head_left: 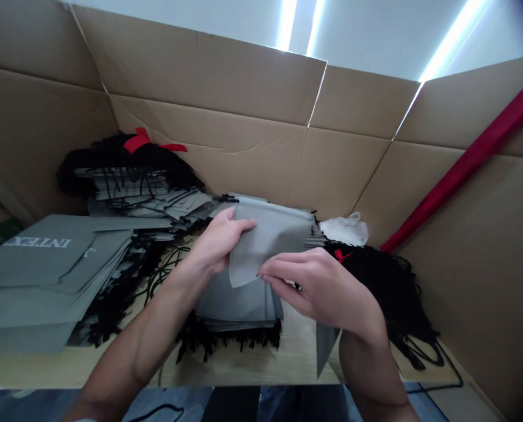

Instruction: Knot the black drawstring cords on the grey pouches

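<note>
Over the middle of the table I hold a flat grey pouch (272,234) raised and slightly curled. My left hand (224,237) grips its left edge, thumb on top and fingers behind. Thumb and fingertips of my right hand (316,287) pinch its lower edge; a small dark bit shows between the fingers, too small to make out. Below lies a stack of similar grey pouches (235,302) with black cord ends along the near side. Another grey piece (326,346) hangs down beneath my right hand, and how it is held is hidden.
Left, grey pouches printed INTEX (46,252) lie in a fanned pile. Behind them sits a bundle with black cords (90,155) and a red strip. A black cord heap (380,281) and white plastic bag (345,228) are right. Cardboard walls (209,123) enclose the table.
</note>
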`<state>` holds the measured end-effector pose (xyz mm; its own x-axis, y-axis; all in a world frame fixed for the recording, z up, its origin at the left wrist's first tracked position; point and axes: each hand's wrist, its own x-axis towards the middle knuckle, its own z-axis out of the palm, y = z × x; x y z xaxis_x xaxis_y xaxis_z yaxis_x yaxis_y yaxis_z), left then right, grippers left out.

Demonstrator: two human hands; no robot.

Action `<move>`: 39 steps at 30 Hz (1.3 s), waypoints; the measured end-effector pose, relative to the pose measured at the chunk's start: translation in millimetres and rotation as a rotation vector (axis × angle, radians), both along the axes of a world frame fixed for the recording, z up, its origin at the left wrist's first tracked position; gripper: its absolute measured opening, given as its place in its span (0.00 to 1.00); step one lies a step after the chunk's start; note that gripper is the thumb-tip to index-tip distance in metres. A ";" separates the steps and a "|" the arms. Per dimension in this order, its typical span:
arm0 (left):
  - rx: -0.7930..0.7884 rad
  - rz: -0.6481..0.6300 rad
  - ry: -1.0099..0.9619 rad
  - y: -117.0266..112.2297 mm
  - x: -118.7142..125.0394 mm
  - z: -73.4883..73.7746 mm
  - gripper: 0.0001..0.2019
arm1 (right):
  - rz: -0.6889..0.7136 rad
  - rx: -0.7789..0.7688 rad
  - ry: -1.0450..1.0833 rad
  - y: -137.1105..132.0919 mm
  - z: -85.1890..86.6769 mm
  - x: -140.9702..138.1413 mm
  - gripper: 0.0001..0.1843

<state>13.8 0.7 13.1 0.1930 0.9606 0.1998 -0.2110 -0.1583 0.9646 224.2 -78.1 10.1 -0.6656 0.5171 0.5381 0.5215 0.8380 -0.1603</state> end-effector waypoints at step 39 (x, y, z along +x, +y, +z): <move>0.369 -0.040 0.242 -38.4 6.7 -0.8 0.05 | -0.155 -0.198 0.762 21.4 12.0 5.5 0.10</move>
